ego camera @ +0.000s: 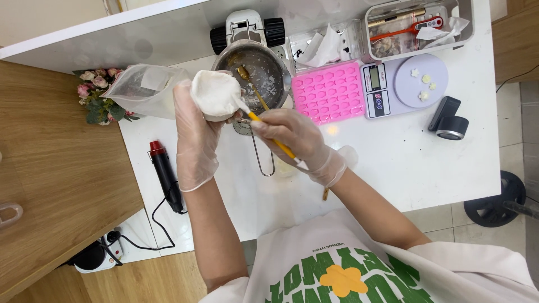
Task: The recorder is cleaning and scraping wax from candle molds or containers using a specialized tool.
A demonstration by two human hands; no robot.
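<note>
We see both hands gloved in thin clear plastic, raised above a white table (404,163). The left hand (193,129) is curled around a rounded white mould (215,94), gripping it from the left and underneath so its pale surface faces us. The right hand (295,137) pinches a small brush with a yellow handle (270,134), fingers closed tight on the shaft, and the white bristle end touches the right edge of the mould. Just beyond the mould, on the far side, stands a metal melting pot (259,70) with a spoon lying in it; its wire handle reaches toward the near edge under the hands. What coats the inside of the pot looks like wax residue, though we cannot tell for sure. To the right of the pot lies a pink silicone mould tray (328,92), and beside that a digital kitchen scale (404,84) carrying a few small pale flower shapes. A clear plastic bag (143,90) sits left of the hands, beside a bunch of small artificial flowers (98,101). A black heat gun with a red tip (165,174) lies on the near left part of the table.
</note>
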